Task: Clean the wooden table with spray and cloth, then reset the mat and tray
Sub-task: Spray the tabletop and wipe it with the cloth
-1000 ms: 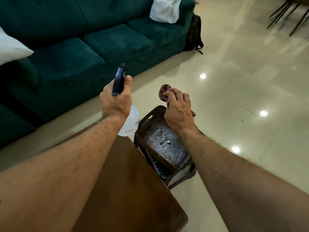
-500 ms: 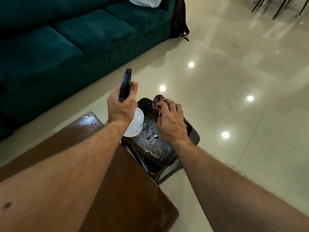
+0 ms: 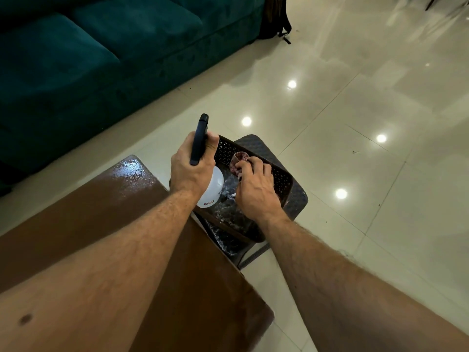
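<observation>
Wooden table (image 3: pixel 106 224) wet; left hand (image 3: pixel 189 168) grips spray bottle (image 3: pixel 212 186), right hand (image 3: pixel 253 189) pinches cloth (image 3: pixel 238 161) over tray (image 3: pixel 279 179).

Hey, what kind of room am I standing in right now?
Most likely a home living room: a teal upholstered sofa runs along the glossy tiled floor, and a low wooden table sits before it.
</observation>
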